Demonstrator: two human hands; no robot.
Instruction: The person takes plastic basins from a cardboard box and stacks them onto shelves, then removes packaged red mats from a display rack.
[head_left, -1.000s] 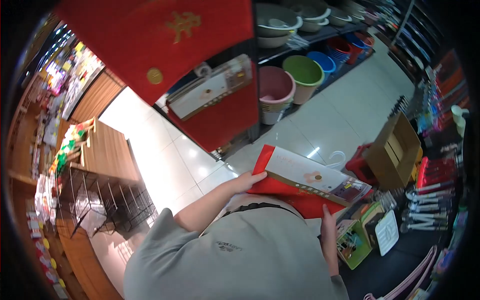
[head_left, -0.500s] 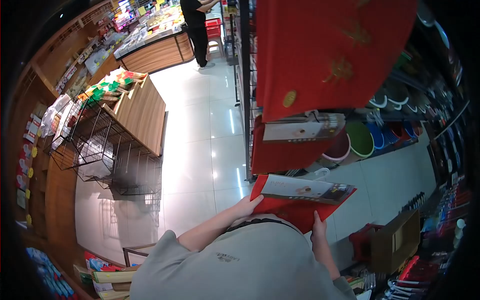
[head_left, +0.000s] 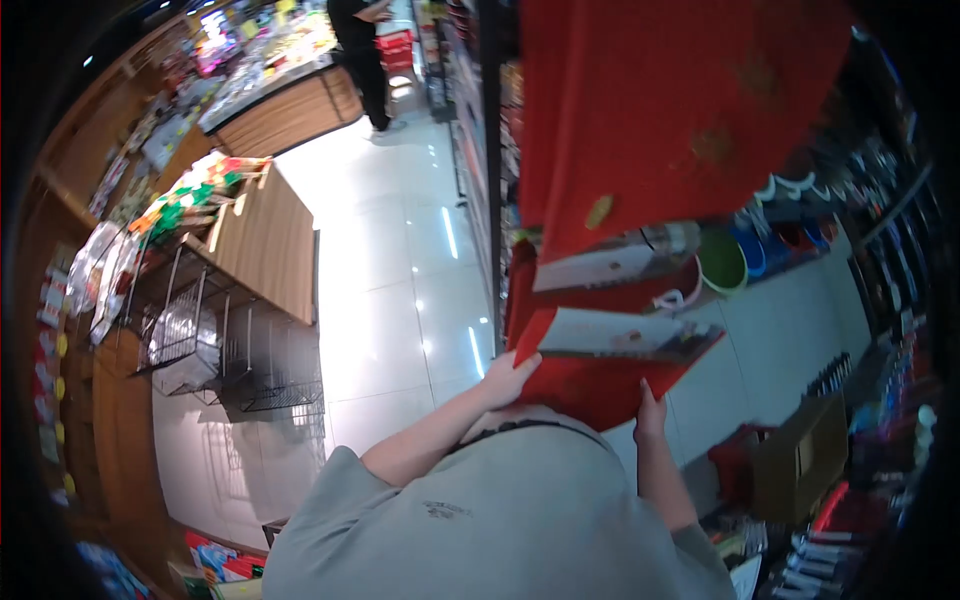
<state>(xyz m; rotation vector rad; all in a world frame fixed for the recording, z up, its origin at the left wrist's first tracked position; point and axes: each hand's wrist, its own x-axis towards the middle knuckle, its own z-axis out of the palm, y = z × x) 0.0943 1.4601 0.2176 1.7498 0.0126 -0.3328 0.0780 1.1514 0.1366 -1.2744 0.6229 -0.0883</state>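
A flat red package [head_left: 575, 388] with a pale printed header card [head_left: 610, 330] is held in front of my waist, tilted away from me. My left hand [head_left: 508, 382] grips its left edge, thumb on top. On the right edge my right hand [head_left: 650, 412] pinches it, thumb uppermost. The fingers beneath are hidden. Just beyond hangs a similar red package [head_left: 519, 290] with a pale card [head_left: 610, 262]. Above it a large red sheet [head_left: 640, 120] with gold marks hangs from the rack. What is inside the packages I cannot make out.
Left of me stands a wooden display unit [head_left: 262, 240] with a black wire rack [head_left: 185, 320]. Coloured buckets [head_left: 722, 262] line the right shelf. A cardboard box [head_left: 800, 455] is at lower right. A person in black [head_left: 360, 65] stands up the aisle [head_left: 370, 300].
Both hands have raised the red package and moved it forward, close to the hanging packages. My view has shifted a little, and the surroundings appear slightly blurred.
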